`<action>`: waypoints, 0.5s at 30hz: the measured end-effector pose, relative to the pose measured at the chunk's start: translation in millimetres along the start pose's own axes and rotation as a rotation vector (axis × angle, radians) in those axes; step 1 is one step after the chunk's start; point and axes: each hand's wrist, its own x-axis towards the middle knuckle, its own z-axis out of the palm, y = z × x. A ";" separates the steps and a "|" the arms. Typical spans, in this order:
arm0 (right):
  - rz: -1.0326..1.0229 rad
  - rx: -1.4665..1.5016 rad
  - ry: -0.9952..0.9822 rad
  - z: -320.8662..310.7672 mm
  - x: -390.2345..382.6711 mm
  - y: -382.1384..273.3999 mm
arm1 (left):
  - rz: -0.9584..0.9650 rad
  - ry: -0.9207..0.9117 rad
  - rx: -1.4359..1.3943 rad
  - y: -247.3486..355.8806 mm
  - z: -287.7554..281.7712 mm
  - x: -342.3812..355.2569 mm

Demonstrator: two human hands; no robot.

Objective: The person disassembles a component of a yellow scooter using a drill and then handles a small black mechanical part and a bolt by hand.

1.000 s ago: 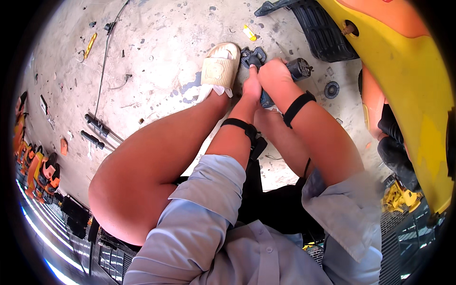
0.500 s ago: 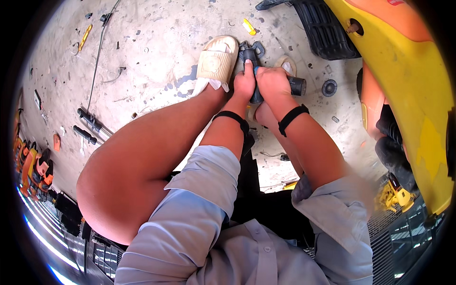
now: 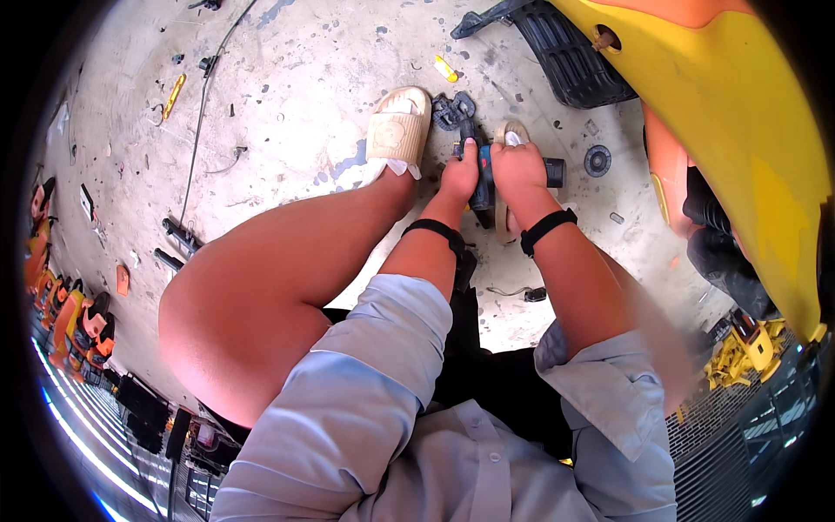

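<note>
A dark cordless power drill (image 3: 481, 202) with a blue patch is between my feet, just above the concrete floor. My right hand (image 3: 519, 172) is wrapped round its handle, and the dark battery (image 3: 555, 172) sticks out on the right. My left hand (image 3: 459, 178) closes on the left side of the drill's body, thumb pointing away from me. The drill's far end reaches a black looped part (image 3: 453, 110) on the floor; whether it engages the part is too small to tell. Both feet, in beige slides (image 3: 398, 130), stand on either side of the tool.
A yellow and orange machine panel (image 3: 731, 130) stands at right, beside a black ribbed footrest (image 3: 570, 61). On the floor lie a round black disc (image 3: 597, 160), a yellow cutter (image 3: 445, 69), a long cable (image 3: 207, 104) and dark rods (image 3: 180, 235). Yellow pieces (image 3: 744, 357) are piled at lower right.
The drill and both hands sit slightly lower and further right in view, with more of the black part showing. The view has shifted a little. Both hands keep their hold.
</note>
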 end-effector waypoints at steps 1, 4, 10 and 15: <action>0.032 -0.004 0.030 1.5 -2.0 0.3 | 0.030 -0.020 -0.001 -1.3 -1.8 -0.5; 0.064 -0.027 0.128 2.9 -9.0 -1.2 | 0.139 0.005 0.121 -4.6 -9.4 0.1; 0.154 0.257 -0.037 -14.2 -33.9 4.2 | 0.260 0.183 0.253 -9.8 -27.9 -23.4; 0.167 0.292 -0.059 -48.2 -65.1 -0.2 | 0.240 0.235 0.258 -13.5 -34.7 -55.1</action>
